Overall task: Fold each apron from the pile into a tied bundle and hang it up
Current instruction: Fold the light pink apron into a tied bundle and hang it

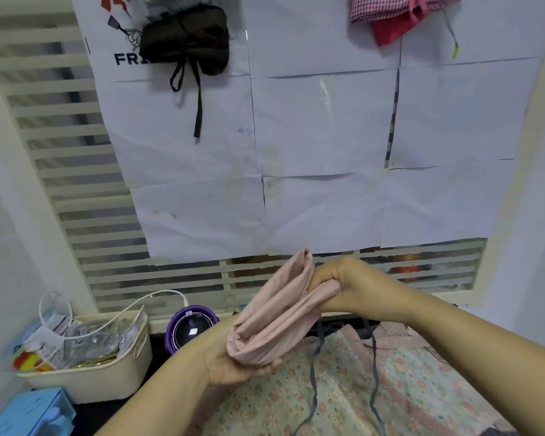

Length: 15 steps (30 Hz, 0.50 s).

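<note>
Beside pink apron (pixel 274 322), cream basket (pixel 107 377), perhaps packets (pixel 85 336).

White paper sheets (pixel 324 121) cover a cream slatted window grille (pixel 60 158) between pale walls (pixel 0 215).

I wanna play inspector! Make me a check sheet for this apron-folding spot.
Surface: dark top, mostly under the floral pile.
Job's things: pink apron folded, held in the air; black bundle and checked bundle hang on the wall; the floral pile has dark ties across it.
Clutter: basket of packets, blue box, purple gadget.
Hands: left hand holds the pink apron's lower end from below; right hand grips its upper end.
Cables: white cable loops over the basket.
Surroundings: paper sheets over slats.
</note>
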Available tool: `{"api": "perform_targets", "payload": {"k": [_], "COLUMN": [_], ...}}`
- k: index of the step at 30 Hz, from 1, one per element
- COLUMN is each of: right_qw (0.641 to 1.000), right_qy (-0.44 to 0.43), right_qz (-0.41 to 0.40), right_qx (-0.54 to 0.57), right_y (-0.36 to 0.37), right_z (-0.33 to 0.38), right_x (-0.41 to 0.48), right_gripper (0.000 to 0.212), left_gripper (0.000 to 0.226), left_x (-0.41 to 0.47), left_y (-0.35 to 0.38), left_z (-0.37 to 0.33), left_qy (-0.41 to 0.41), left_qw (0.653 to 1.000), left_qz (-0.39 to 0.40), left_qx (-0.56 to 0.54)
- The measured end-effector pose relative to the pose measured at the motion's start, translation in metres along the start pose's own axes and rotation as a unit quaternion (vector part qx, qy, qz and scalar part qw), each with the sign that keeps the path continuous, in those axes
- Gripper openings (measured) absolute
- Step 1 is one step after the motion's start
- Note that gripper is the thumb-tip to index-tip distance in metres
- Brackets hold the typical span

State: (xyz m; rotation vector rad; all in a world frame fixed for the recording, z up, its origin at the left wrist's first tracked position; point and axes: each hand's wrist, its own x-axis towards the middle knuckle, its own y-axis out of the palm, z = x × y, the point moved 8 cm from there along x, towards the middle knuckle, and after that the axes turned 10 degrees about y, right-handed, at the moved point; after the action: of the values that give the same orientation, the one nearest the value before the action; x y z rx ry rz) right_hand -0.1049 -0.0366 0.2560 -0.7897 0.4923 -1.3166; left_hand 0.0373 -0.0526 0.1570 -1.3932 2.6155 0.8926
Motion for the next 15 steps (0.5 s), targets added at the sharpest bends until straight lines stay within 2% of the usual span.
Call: {"api": "perform_targets", "payload": {"k": [3, 6, 8, 10, 13, 15], "right_qw": [0.997, 0.987, 0.967, 0.951, 0.975, 0.987], "right_qy": [0.006, 0.031, 0.033, 0.042, 0.031, 0.022], "right_qz": [-0.020, 0.009, 0.042, 0.035, -0.027, -0.055], "right_qx": [0.071, 0.155, 0.247, 0.304, 0.217, 0.150], "right_y": [-0.010, -0.008, -0.002, -0.001, -0.017, -0.030], "right_z": [-0.001, 0.000, 0.002, 0.003, 0.012, 0.017], "right_x": [0.002, 0.005, 0.005, 0.005, 0.003, 0.001], "right_gripper": [0.009, 0.015, 0.015, 0.016, 0.008, 0.012], "left_gripper": [0.034, 0.036, 0.033, 0.031, 0.025, 0.027], "left_x": [0.001, -0.002, -0.004, -0.005, -0.003, -0.005], "left_y": [-0.007, -0.002, 0.004, 0.006, -0.004, -0.014], "left_z": [0.002, 0.003, 0.007, 0.010, 0.009, -0.006], "left_qy": [-0.011, -0.022, -0.033, -0.035, -0.010, 0.031], "left_qw": [0.999, 0.997, 0.994, 0.993, 0.995, 0.998], "left_qz": [-0.020, -0.013, -0.004, -0.012, -0.033, -0.043], "left_qx": [-0.042, -0.077, -0.102, -0.111, -0.091, 0.046]}}
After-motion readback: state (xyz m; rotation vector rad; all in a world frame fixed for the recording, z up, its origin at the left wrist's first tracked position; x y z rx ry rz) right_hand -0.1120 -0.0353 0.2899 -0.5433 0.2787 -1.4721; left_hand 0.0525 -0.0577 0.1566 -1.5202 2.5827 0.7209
